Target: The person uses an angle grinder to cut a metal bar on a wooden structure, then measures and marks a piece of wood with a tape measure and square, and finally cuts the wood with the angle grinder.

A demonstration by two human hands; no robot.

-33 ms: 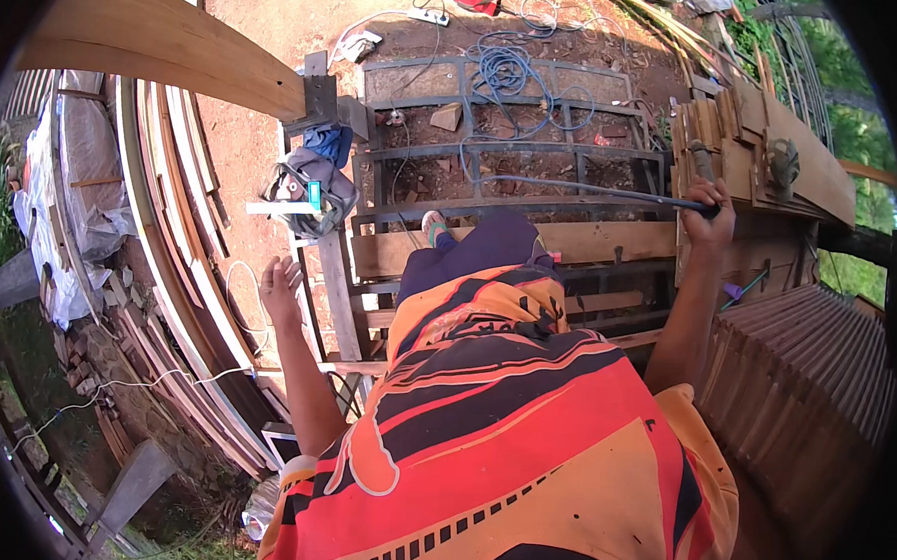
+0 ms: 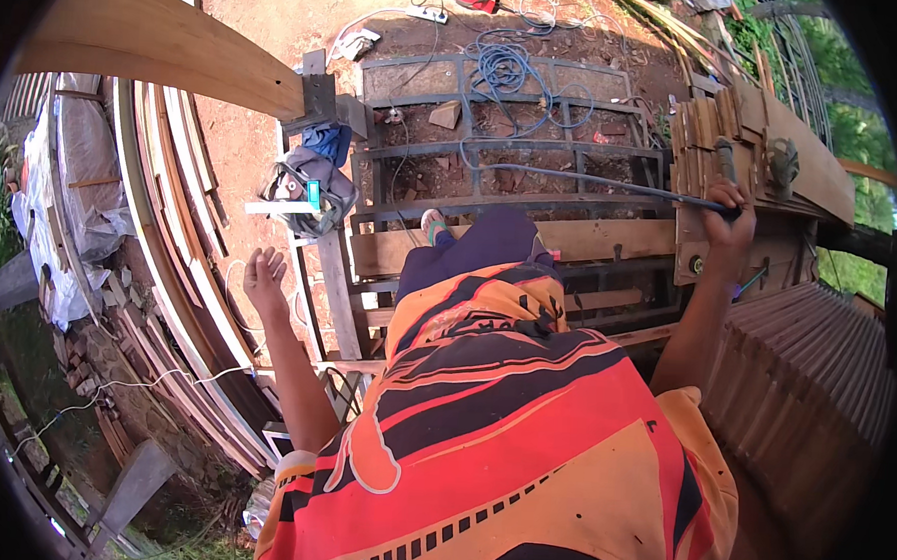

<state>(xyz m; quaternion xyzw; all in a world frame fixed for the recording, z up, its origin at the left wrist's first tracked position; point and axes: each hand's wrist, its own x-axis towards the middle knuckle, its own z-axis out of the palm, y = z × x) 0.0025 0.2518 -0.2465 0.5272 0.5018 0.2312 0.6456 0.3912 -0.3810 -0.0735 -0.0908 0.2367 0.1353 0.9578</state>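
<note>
The cable coil point(image 2: 508, 67) lies, seemingly, behind the metal frame point(image 2: 514, 153).

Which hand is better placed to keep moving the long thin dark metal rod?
Right: the right hand already grips the long thin dark metal rod. The left hand hangs open, apart from it.
</note>
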